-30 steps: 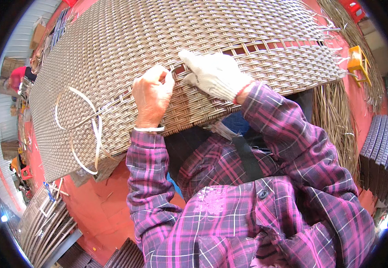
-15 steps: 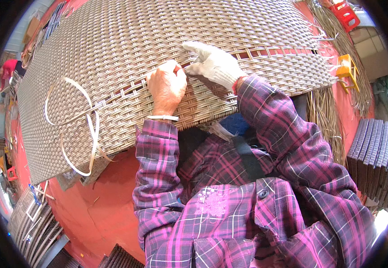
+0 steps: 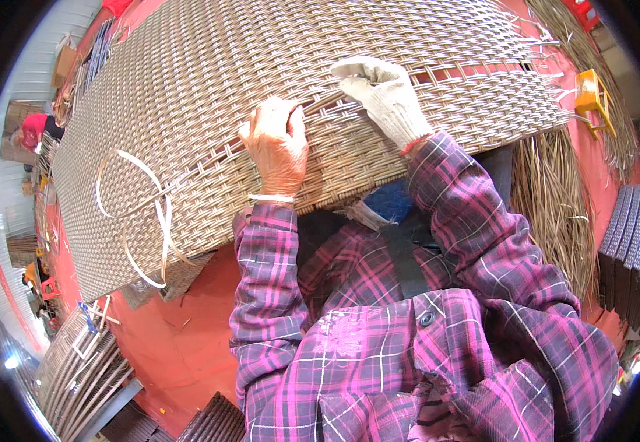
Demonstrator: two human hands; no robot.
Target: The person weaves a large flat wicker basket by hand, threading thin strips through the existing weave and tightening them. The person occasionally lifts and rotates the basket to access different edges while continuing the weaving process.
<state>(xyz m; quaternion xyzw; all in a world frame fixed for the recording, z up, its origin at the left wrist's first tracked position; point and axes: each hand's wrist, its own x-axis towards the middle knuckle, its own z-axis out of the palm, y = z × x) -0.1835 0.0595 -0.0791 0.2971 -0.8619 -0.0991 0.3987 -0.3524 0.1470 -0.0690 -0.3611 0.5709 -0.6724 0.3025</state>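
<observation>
A large panel of woven tan wicker (image 3: pixel 209 81) lies before me, with a narrow slit running across its weave. My left hand (image 3: pixel 276 147), bare with a white band at the wrist, rests on the panel at the slit. Its fingers are bent and closed together; whatever they grip is hidden. My right hand (image 3: pixel 390 99), in a whitish knitted glove, is farther right along the slit, with fingers curled and closed at a flat wicker strand (image 3: pixel 324 102) that runs between the hands. Left of them, a loose pale strip (image 3: pixel 164 221) loops over the panel.
A yellow stool (image 3: pixel 592 99) stands beyond the panel's right end. Bundles of long strands (image 3: pixel 552 199) lie on the red floor (image 3: pixel 173 339). Dark stacked woven pieces (image 3: pixel 626 243) are at the right, curved frames (image 3: pixel 88 376) at lower left. A person in red (image 3: pixel 34 131) bends at far left.
My right hand has moved right and slightly away from me, and its outstretched fingers have curled in. The left hand stays near the slit, its fingers slightly shifted. The whole view has shifted a little.
</observation>
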